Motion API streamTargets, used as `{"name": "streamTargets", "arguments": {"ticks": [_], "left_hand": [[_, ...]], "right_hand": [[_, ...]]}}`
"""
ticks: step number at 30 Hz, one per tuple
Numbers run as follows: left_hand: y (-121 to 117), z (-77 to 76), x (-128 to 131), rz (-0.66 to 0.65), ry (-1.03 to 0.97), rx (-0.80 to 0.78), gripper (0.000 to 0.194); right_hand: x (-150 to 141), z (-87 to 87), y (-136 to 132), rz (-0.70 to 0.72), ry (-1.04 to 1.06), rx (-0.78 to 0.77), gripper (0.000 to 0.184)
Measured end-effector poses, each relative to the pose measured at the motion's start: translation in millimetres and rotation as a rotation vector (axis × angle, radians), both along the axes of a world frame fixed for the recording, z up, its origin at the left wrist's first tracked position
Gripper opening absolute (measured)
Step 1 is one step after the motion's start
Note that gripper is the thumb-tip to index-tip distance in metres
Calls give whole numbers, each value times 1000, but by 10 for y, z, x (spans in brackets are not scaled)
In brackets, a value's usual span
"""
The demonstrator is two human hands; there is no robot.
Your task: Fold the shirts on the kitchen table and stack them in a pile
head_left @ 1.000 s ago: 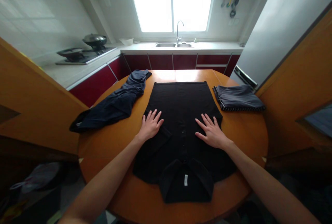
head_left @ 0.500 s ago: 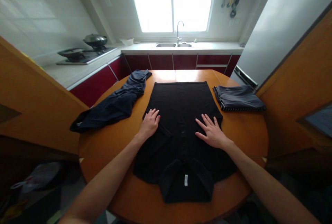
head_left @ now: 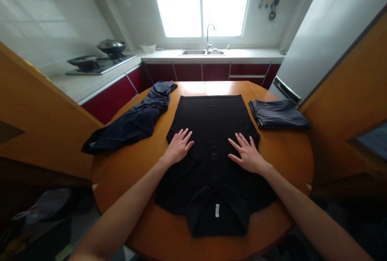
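Note:
A black polo shirt (head_left: 211, 120) lies spread front side up on the wooden table (head_left: 139, 164), its collar and white label toward me and its hem at the far side. My left hand (head_left: 179, 147) rests on the shirt's left part near the sleeve, fingers stretched out. On the right part lies my right hand (head_left: 246, 154), flat with the fingers spread. Neither hand grips the cloth.
Dark blue trousers (head_left: 136, 120) lie loosely along the table's left side. A folded grey garment (head_left: 279, 114) sits at the right edge. Beyond the table are a counter with a sink (head_left: 193, 52), and a stove with pans (head_left: 110, 46) at left.
My left hand has shifted slightly right and toward me on the shirt, its thumb now farther out. The right hand stays in place.

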State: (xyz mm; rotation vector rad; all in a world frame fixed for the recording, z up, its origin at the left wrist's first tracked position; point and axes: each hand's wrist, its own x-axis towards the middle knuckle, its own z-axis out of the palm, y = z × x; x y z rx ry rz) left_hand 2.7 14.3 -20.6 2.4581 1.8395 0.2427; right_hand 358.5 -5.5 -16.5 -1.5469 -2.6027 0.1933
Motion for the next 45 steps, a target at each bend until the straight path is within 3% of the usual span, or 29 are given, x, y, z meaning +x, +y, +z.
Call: {"name": "streamTargets", "arguments": {"ticks": [45], "left_hand": [[-12, 88, 34, 6, -2, -24, 59]], "right_hand": [[-3, 13, 0, -1, 7, -5, 76]]}}
